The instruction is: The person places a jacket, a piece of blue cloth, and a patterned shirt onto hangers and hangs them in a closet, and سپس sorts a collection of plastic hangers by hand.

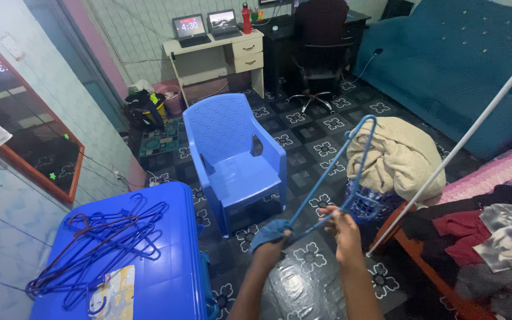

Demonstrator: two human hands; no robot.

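Hangers piled on bin lid at left, chair behind it, basket right of chair, perhaps beside bed.

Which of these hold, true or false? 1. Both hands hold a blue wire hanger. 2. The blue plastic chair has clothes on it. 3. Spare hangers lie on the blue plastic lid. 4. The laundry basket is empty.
1. True: the left hand and right hand both grip the blue wire hanger.
2. False: the blue plastic chair has a bare seat.
3. True: spare hangers lie on the blue plastic lid.
4. False: the laundry basket holds a heaped beige blanket.
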